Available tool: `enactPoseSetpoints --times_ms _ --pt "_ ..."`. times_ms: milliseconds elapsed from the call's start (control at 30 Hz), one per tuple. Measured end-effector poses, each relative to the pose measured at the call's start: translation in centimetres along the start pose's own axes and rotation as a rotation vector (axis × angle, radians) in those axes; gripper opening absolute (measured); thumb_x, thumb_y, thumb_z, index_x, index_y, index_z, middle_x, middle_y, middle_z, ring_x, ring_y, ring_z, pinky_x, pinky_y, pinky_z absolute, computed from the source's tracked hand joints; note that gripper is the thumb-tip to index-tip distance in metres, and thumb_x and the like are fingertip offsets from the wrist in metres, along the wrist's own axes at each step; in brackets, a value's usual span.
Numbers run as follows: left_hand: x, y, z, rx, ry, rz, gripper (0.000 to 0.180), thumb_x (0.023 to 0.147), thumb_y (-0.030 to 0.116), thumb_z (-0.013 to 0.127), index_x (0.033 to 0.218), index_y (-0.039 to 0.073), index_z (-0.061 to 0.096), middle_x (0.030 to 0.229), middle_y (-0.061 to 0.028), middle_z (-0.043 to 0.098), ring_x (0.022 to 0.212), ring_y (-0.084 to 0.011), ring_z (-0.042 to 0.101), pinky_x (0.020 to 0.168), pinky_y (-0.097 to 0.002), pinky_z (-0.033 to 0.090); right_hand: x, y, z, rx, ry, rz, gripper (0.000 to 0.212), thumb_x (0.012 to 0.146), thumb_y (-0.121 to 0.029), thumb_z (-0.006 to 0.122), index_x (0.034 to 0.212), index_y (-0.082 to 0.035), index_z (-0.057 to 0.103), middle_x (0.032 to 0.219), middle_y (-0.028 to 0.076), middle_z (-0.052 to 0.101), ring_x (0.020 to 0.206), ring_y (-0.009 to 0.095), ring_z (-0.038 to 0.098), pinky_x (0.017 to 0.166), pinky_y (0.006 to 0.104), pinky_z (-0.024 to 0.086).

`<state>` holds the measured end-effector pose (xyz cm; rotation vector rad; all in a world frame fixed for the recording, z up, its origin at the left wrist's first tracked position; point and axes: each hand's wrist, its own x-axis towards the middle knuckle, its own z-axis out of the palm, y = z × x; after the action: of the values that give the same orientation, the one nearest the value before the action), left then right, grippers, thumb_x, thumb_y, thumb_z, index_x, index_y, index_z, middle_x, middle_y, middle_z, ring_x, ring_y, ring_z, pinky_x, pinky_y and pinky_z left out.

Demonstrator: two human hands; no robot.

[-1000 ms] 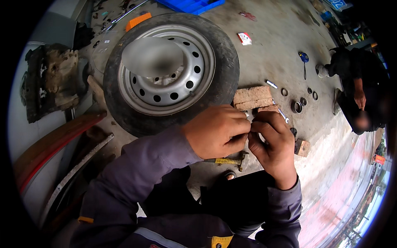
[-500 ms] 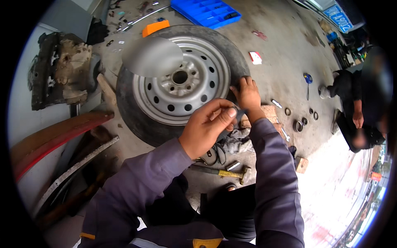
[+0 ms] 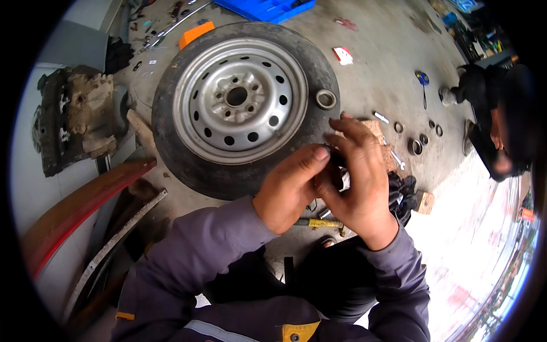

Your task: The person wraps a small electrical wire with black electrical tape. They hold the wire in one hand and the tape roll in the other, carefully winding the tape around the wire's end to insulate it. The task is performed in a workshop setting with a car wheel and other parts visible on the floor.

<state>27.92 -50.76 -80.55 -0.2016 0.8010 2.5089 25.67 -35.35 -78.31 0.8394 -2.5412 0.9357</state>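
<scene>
In front of my body, my left hand point(image 3: 292, 187) is closed with its thumb on top, pinching a small dark piece point(image 3: 335, 155) whose kind I cannot make out, since the fingers cover most of it. Right beside it is my right hand point(image 3: 366, 185), its fingers curved and spread apart, the thumb close to the left fingers. A metal ring point(image 3: 325, 99) rests on the sidewall of a black tyre point(image 3: 188, 178), just beyond my right fingertips. The tyre lies flat around a silver steel wheel point(image 3: 236, 135) with a round centre hole.
Rings point(image 3: 416, 147), a wrench point(image 3: 397, 159) and a wooden block point(image 3: 424, 203) lie on the floor at right. A yellow-handled hammer point(image 3: 313, 223) is below my hands. An engine part point(image 3: 85, 122) stands left; a blue tray point(image 3: 268, 10) lies beyond the tyre. Another person point(image 3: 498, 125) crouches far right.
My right hand has left the tyre's edge and come back to my left hand. The metal ring now shows on the tyre where that hand was. The view has shifted slightly.
</scene>
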Motion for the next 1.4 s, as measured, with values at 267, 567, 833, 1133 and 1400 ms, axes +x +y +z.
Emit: enactPoseSetpoints --times_ms 267,567,833,1133,1400 --pt "0.2 -0.5 -0.4 0.108 -0.039 0.02 0.035 0.103 0.033 0.051 0.118 0.002 0.059 0.097 -0.0101 0.065 0.081 -0.0216 0.064 0.075 -0.0377 0.054 -1.9 0.6 -1.7 -0.014 0.036 0.021 0.016 0.08 -0.001 0.079 0.095 0.0 0.072 0.111 0.012 0.071 0.101 0.027 0.066 0.086 0.0357 0.052" --pt "1.1 -5.8 -7.1 1.709 -0.421 -0.322 0.02 0.085 0.012 0.061 0.101 0.001 0.067 0.086 -0.0167 0.068 0.081 -0.0313 0.068 0.075 -0.041 0.055 -6.8 1.0 -5.3 0.568 0.132 0.673 0.018 0.094 0.0 0.071 0.11 0.004 0.065 0.106 0.005 0.066 0.097 0.012 0.062 0.089 0.0255 0.05" --pt "-2.5 -17.3 -26.7 2.249 0.023 -1.011 0.038 0.091 0.025 0.061 0.112 -0.005 0.07 0.116 -0.0261 0.069 0.107 -0.0398 0.068 0.095 -0.0433 0.053 -8.3 2.3 -6.3 0.692 0.056 0.767 0.017 0.096 -0.004 0.069 0.111 0.003 0.066 0.102 0.002 0.067 0.094 0.008 0.059 0.087 0.0226 0.047" --pt "-3.0 -13.7 -18.2 1.887 0.255 -0.629 0.036 0.098 0.033 0.06 0.101 -0.002 0.068 0.098 -0.0226 0.07 0.096 -0.0382 0.067 0.087 -0.0444 0.049 -8.4 4.1 -5.3 0.871 0.083 0.813 0.017 0.096 -0.007 0.069 0.11 0.002 0.067 0.095 0.001 0.067 0.086 0.007 0.06 0.079 0.0232 0.049" --pt "-4.0 -2.8 -2.1 1.402 0.093 -0.245 0.026 0.107 0.02 0.052 0.107 -0.003 0.063 0.09 -0.0087 0.069 0.084 -0.0156 0.064 0.081 -0.0304 0.05 -8.4 6.5 -5.9 0.885 0.059 0.943 0.02 0.1 -0.021 0.063 0.101 -0.001 0.067 0.082 0.003 0.066 0.073 0.011 0.06 0.068 0.0253 0.049"
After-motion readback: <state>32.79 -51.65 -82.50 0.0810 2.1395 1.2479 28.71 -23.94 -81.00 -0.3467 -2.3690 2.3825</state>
